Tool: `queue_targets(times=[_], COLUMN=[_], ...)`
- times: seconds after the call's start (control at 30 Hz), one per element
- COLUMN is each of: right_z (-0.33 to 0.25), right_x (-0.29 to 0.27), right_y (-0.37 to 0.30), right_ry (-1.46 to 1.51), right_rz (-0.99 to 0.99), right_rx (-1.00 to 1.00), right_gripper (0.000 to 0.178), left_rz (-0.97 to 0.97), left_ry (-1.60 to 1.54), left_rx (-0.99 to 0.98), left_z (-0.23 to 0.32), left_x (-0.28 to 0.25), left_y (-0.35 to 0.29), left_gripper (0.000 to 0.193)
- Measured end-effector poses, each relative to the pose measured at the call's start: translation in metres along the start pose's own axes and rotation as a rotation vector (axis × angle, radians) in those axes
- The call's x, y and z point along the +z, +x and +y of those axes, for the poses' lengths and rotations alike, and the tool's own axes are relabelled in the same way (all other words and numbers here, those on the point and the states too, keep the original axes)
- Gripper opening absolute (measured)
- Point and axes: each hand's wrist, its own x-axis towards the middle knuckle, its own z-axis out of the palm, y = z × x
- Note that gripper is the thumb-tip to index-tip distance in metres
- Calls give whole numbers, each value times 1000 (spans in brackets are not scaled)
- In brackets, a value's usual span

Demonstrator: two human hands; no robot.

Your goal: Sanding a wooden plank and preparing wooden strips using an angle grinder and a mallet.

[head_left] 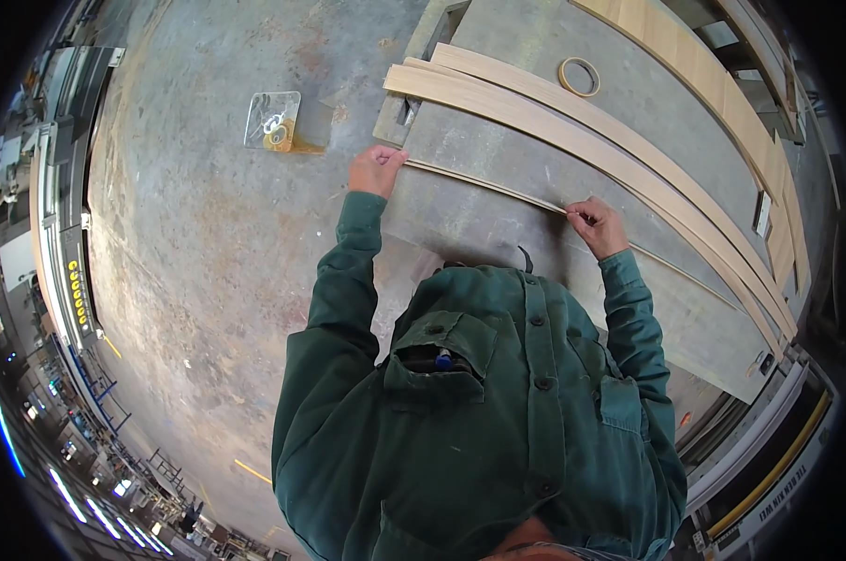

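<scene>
Your left hand (378,170) pinched the thin strip (479,179) at its left end, and your right hand (598,229) pinched it partway along, fingers closed on it; that wide spacing probably steadied such a slender piece. It ran along the near side of the worktop (484,148), with the wooden boards (484,98) lying beyond, seemingly clear of your hands.

The long, thin, pale-tan strip (484,180) is plain along its length; the long, flat, light-beige wooden boards (554,128) show fine grain. The flat worktop (516,28) is blotchy grey, the hard floor (189,215) grey mottled rusty brown, the ring-shaped tape roll (563,79) yellowish tan, the buttoned cloth shirt (479,421) dark green.
</scene>
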Motion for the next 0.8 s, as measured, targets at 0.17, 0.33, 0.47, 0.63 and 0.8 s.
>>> queue_targets(times=[0.17, 0.33, 0.47, 0.63, 0.8], right_z=[1, 4, 5, 3, 3], right_x=[1, 2, 1, 1, 0], right_y=[1, 1, 2, 2, 1], right_ry=[25, 28, 31, 36, 37], right_rz=[-8, -4, -13, -22, -20], right_rx=[13, 11, 9, 20, 10], right_gripper=[13, 12, 12, 12, 12], left_rz=[-11, 4, 1, 7, 2], left_ry=[-22, -2, -2, 1, 24], left_rx=[-10, -41, -33, -24, -22], left_z=[-1, 5, 6, 6, 8], left_x=[-1, -2, -2, -2, -2], left_y=[-1, -3, -4, -5, -5], left_gripper=[28, 29, 28, 27, 26])
